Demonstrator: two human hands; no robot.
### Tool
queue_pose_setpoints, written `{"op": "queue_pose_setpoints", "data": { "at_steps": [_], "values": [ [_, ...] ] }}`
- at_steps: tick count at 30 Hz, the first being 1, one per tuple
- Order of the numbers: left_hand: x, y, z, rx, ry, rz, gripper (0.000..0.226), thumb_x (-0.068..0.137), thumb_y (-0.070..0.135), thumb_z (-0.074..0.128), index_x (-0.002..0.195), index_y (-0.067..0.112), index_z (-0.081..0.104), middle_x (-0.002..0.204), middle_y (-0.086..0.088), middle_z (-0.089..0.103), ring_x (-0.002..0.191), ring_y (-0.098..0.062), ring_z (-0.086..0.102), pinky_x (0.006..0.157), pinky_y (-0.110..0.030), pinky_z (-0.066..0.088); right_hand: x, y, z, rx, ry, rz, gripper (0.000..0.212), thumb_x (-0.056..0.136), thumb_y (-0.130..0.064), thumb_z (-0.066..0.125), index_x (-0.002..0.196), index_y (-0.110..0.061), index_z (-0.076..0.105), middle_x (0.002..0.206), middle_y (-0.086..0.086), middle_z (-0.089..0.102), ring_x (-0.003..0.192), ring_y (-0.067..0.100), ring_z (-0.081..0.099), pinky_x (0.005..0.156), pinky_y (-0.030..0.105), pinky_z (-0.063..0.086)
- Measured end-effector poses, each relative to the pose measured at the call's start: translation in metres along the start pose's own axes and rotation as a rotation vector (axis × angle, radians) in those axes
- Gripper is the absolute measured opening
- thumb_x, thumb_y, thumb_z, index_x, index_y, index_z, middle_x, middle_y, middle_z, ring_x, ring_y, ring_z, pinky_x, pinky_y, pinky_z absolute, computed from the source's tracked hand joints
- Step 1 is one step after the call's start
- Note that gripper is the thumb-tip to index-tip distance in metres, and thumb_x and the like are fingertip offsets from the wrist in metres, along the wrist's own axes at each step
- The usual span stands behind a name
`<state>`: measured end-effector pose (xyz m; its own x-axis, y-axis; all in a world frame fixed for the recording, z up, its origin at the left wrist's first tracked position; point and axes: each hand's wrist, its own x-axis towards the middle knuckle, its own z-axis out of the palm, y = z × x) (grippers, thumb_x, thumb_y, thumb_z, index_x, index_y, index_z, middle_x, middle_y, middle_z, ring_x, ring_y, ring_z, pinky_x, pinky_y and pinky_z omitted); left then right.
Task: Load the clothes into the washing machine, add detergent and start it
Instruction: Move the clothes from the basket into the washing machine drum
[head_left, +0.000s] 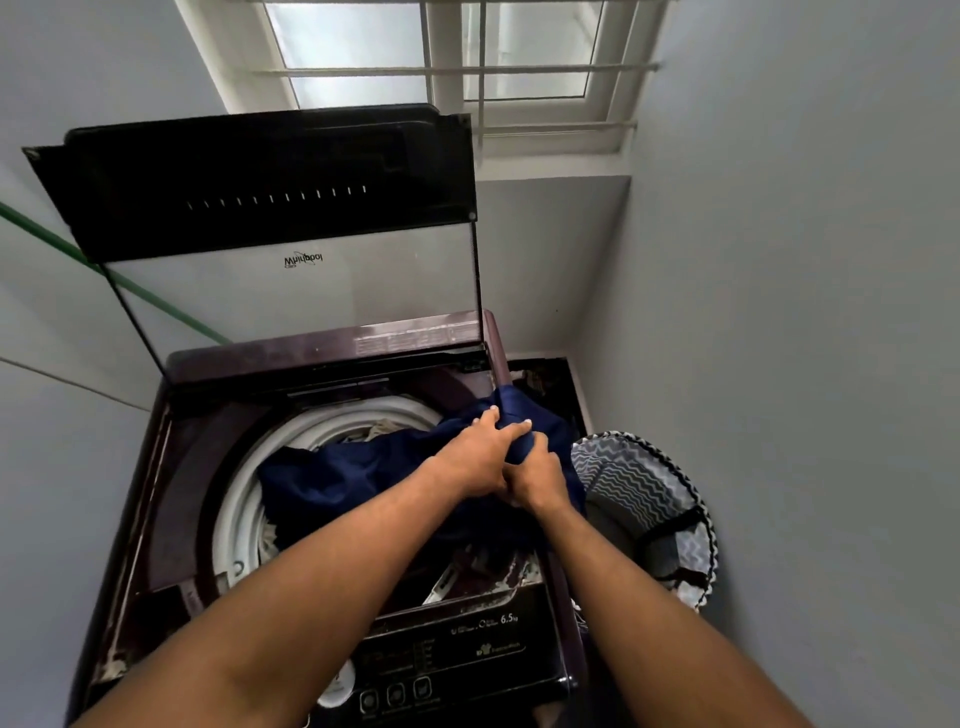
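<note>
A dark maroon top-load washing machine (197, 519) stands before me with its lid (270, 187) raised upright. A navy blue garment (343, 483) lies across the white drum rim (244, 499) and spills over the machine's right side. Pale clothes (382, 427) show deeper in the drum. My left hand (480, 449) grips a bunch of the navy cloth at the drum's right edge. My right hand (537, 475) holds the same cloth just beside and below it, the two hands touching.
A laundry basket (644, 499) with a grey zigzag lining stands on the floor right of the machine. The control panel (467, 654) faces me at the front. Grey walls close in on both sides; a barred window (467, 62) is behind the lid.
</note>
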<state>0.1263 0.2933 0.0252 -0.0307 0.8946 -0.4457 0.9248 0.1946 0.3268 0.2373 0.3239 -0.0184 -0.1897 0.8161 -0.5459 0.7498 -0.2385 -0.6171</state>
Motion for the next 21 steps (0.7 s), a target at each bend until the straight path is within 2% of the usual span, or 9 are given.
{"op": "queue_pose_setpoints", "data": {
  "at_steps": [7,10,13,14,16,18,21],
  "values": [
    [0.005,0.002,0.001,0.044,0.012,-0.013,0.096,0.080,0.029,0.078,0.156,0.037,0.019,0.161,-0.022,0.008,0.137,-0.044,0.040,0.111,-0.044,0.039,0.002,-0.003,0.000,-0.107,0.033,0.053,0.080,0.078,-0.047,0.074,0.138,-0.015,0.033,0.137,0.018,0.043,0.128,0.037,0.045,0.096,0.045,0.046],
    [0.000,0.003,-0.001,0.025,0.008,-0.025,0.091,0.083,0.030,0.077,0.154,0.040,0.022,0.162,-0.019,0.008,0.137,-0.042,0.040,0.111,-0.042,0.037,-0.002,-0.005,0.003,-0.172,0.105,0.036,0.072,0.084,-0.045,0.071,0.135,-0.010,0.033,0.139,0.018,0.042,0.130,0.036,0.043,0.092,0.044,0.047],
    [-0.007,0.001,0.000,-0.008,0.024,-0.019,0.087,0.083,0.024,0.075,0.153,0.042,0.026,0.161,-0.017,0.014,0.135,-0.041,0.044,0.109,-0.042,0.040,-0.013,-0.005,0.006,-0.253,0.231,-0.042,0.070,0.084,-0.053,0.067,0.127,-0.008,0.037,0.131,0.016,0.049,0.121,0.033,0.051,0.083,0.041,0.050],
    [-0.011,-0.001,0.003,-0.035,0.051,-0.008,0.084,0.082,0.021,0.073,0.151,0.042,0.029,0.157,-0.015,0.024,0.130,-0.040,0.048,0.106,-0.042,0.043,-0.019,-0.006,0.006,-0.286,0.273,-0.077,0.068,0.084,-0.055,0.065,0.125,-0.008,0.038,0.127,0.015,0.052,0.117,0.033,0.054,0.080,0.040,0.050],
    [-0.021,-0.003,0.014,-0.131,0.148,0.005,0.071,0.078,0.021,0.071,0.141,0.041,0.042,0.130,-0.007,0.049,0.116,-0.034,0.058,0.097,-0.043,0.049,-0.027,-0.007,0.004,-0.380,0.347,-0.159,0.053,0.091,-0.047,0.058,0.121,-0.008,0.040,0.120,0.014,0.057,0.110,0.033,0.060,0.076,0.040,0.050],
    [-0.033,-0.007,0.023,-0.225,0.269,-0.022,0.050,0.077,0.026,0.072,0.122,0.037,0.053,0.105,-0.001,0.056,0.102,-0.028,0.061,0.087,-0.042,0.051,-0.032,-0.010,0.001,-0.519,0.381,-0.246,0.030,0.098,-0.030,0.047,0.118,-0.009,0.044,0.118,0.015,0.061,0.106,0.034,0.063,0.078,0.040,0.051],
    [-0.043,-0.017,0.022,-0.353,0.357,-0.079,0.029,0.073,0.032,0.078,0.098,0.033,0.062,0.092,0.003,0.064,0.086,-0.020,0.063,0.076,-0.036,0.053,-0.034,-0.019,-0.006,-0.562,0.263,-0.265,0.023,0.096,-0.018,0.048,0.116,-0.007,0.051,0.116,0.017,0.065,0.107,0.037,0.063,0.080,0.042,0.050]
  ]
}}
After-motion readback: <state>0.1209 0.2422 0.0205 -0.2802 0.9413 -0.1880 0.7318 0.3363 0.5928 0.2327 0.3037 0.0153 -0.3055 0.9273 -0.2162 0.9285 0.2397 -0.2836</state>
